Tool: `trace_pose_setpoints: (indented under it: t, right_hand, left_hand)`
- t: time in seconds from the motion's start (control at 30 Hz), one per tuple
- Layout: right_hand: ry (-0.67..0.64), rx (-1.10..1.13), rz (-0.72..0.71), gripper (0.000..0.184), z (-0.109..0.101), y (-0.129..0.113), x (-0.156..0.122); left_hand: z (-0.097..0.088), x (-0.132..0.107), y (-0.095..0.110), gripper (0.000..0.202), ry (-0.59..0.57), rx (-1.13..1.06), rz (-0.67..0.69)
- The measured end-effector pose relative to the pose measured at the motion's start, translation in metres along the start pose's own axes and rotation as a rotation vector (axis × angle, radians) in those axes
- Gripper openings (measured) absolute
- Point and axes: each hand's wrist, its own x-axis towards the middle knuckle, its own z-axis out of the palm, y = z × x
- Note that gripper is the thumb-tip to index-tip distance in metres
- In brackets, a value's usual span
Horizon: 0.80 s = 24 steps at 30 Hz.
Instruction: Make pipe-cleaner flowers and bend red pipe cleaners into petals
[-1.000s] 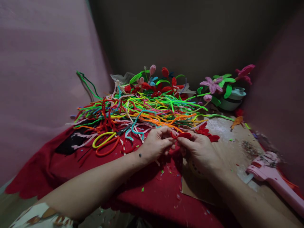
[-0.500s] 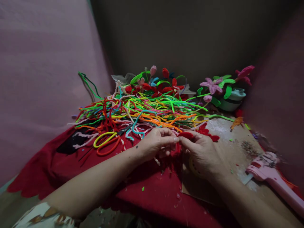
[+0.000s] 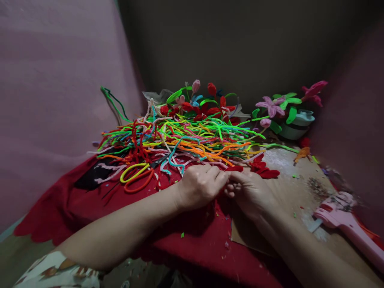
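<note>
My left hand (image 3: 202,184) and my right hand (image 3: 250,192) meet over the front of the table, fingertips together. Between them they grip a red pipe cleaner piece (image 3: 234,169), shaped like a petal; most of it is hidden by my fingers. The fingers of both hands are closed. Just beyond my right hand lies a red pipe cleaner flower (image 3: 265,170). A large heap of coloured pipe cleaners (image 3: 192,138) spreads behind both hands. Scissors (image 3: 136,178) with yellow and orange handles rest left of my left hand.
A pink hot glue gun (image 3: 339,216) lies on the brown board (image 3: 282,188) at right. Finished flowers (image 3: 210,108) stand behind the heap. A pale blue pot (image 3: 298,126) stands near more flowers at back right. Red cloth (image 3: 168,236) covers the table; scraps dot it.
My left hand has turned over, knuckles up, and its fingers have curled in tightly against my right hand. Less of the red piece shows. The whole view has shifted slightly.
</note>
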Motion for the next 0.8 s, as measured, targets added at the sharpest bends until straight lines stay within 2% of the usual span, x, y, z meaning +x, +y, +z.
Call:
trace_pose_setpoints:
  t: [0.07, 0.13, 0.2, 0.27, 0.33, 0.4, 0.47, 0.57, 0.67, 0.73, 0.8]
  right_hand:
    - [-0.020, 0.024, 0.001, 0.016, 0.001, -0.003, -0.001]
    - [-0.044, 0.017, -0.041, 0.013, 0.000, -0.008, -0.002]
    - [-0.056, 0.013, -0.084, 0.012, 0.000, -0.014, -0.004]
    - [-0.079, 0.028, -0.093, 0.013, -0.001, -0.018, -0.006]
    - [-0.113, 0.043, -0.088, 0.015, -0.001, -0.021, -0.007]
    - [-0.149, 0.024, -0.107, 0.015, -0.003, -0.023, -0.008]
    - [-0.167, -0.035, -0.146, 0.013, -0.004, -0.023, -0.009]
    - [-0.196, -0.125, -0.181, 0.009, -0.005, -0.022, -0.011]
    - [-0.256, -0.156, -0.196, 0.008, -0.003, -0.022, -0.015]
    - [-0.245, -0.177, -0.218, 0.007, -0.002, -0.023, -0.016]
    - [-0.176, -0.234, -0.262, 0.007, -0.002, -0.023, -0.016]
  left_hand:
    - [-0.001, 0.000, -0.002, 0.029, 0.026, -0.024, 0.004]
    - [-0.002, 0.002, -0.005, 0.023, 0.106, -0.166, -0.076]
    - [-0.001, 0.006, -0.008, 0.014, 0.230, -0.426, -0.240]
    - [-0.001, 0.010, -0.012, 0.015, 0.276, -0.786, -0.435]
    - [-0.001, 0.014, -0.016, 0.019, 0.140, -1.173, -0.574]
    - [-0.002, 0.016, -0.018, 0.025, -0.120, -1.481, -0.632]
    - [-0.002, 0.016, -0.018, 0.032, -0.353, -1.648, -0.650]
    - [-0.002, 0.013, -0.015, 0.047, -0.574, -1.742, -0.648]
    - [-0.003, 0.010, -0.009, 0.056, -0.654, -1.810, -0.612]
    - [-0.006, 0.009, -0.006, 0.050, -0.637, -1.845, -0.589]
    - [-0.009, 0.009, -0.003, 0.039, -0.593, -1.821, -0.592]
